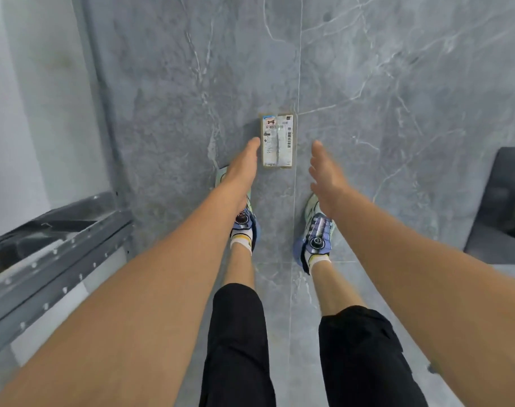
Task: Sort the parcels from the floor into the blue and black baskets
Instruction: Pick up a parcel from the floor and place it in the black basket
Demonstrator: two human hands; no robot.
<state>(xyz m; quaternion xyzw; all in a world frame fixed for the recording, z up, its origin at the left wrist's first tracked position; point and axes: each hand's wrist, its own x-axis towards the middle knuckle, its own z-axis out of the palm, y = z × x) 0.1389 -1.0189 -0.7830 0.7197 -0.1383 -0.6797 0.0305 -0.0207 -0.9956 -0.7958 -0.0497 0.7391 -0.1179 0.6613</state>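
Note:
A small cardboard parcel (277, 141) with a white shipping label lies flat on the grey marble floor, just ahead of my feet. My left hand (242, 165) is stretched down on the parcel's left side, its fingertips close to the parcel's edge, holding nothing. On the parcel's right side my right hand (326, 171) is held edge-on with straight fingers, a short gap away from it, also holding nothing. A black basket (498, 207) shows partly at the right edge. No blue basket is in view.
A grey metal shelf frame (59, 245) runs along the lower left, beside a pale wall (21, 113). My two feet in blue and white shoes (316, 233) stand on the floor just behind the parcel.

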